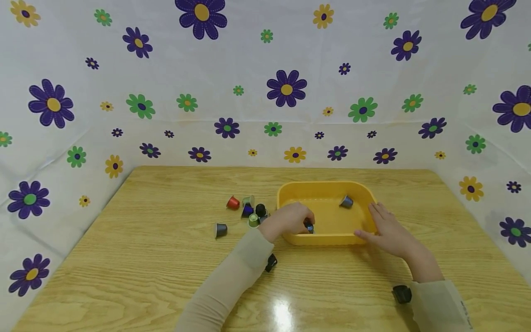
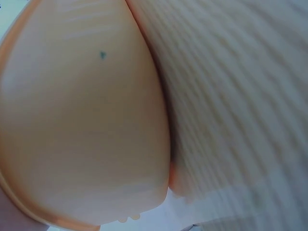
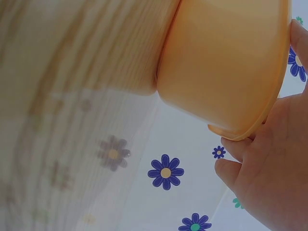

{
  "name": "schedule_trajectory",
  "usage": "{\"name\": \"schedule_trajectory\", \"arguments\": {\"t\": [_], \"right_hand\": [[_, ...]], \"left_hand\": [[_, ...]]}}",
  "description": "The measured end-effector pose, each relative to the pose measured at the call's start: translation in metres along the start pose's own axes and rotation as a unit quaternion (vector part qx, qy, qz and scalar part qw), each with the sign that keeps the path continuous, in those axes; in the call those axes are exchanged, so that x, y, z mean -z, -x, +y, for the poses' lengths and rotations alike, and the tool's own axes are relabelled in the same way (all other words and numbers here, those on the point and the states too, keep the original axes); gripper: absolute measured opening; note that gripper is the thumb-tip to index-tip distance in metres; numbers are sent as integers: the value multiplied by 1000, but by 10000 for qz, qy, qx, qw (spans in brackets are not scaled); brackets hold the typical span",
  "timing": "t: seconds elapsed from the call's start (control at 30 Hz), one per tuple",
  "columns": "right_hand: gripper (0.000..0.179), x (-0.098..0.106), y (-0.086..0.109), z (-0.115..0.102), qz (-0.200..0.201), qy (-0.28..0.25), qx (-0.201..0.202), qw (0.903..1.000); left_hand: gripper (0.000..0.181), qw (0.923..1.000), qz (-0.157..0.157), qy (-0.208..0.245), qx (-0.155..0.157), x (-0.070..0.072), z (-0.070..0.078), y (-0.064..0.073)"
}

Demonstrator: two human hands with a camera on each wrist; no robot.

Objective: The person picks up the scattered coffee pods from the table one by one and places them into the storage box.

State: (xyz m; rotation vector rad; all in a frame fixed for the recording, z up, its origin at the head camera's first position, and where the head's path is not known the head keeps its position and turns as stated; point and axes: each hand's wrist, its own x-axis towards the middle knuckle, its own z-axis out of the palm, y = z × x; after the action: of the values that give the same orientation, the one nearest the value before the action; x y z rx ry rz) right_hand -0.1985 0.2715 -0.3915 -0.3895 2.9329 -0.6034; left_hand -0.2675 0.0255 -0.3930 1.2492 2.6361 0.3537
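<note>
A yellow plastic tub (image 1: 327,239) stands on the table. My left hand (image 1: 292,218) reaches over its left rim, fingers bent down inside, and pinches a dark blue coffee capsule (image 1: 309,227) close to the tub's front wall. The fingertips are partly hidden. Another blue-grey capsule (image 1: 346,202) lies in the tub near its back right. My right hand (image 1: 387,235) rests at the tub's right front corner, thumb on the front rim and fingers spread along the right rim. In the right wrist view, that hand (image 3: 274,159) touches the rim from outside.
Left of the tub lie several capsules in a cluster, among them a red one (image 1: 233,203), a purple one (image 1: 247,210), a black one (image 1: 260,210) and a green one (image 1: 253,220). A grey capsule (image 1: 221,230) lies apart, nearer the front. A flowered cloth (image 1: 249,60) hangs behind the wooden table.
</note>
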Motion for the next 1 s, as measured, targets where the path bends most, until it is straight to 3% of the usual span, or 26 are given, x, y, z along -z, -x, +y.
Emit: {"name": "schedule_trajectory", "arguments": {"t": [0.73,1.0], "right_hand": [[85,0,0,0,11,-9,-36,10000],[85,1,0,-1,15,-9,-12,10000]], "left_hand": [[24,9998,-98,129,91,3,3,2],[27,9993,196,279,-178,0,-2,2]]}}
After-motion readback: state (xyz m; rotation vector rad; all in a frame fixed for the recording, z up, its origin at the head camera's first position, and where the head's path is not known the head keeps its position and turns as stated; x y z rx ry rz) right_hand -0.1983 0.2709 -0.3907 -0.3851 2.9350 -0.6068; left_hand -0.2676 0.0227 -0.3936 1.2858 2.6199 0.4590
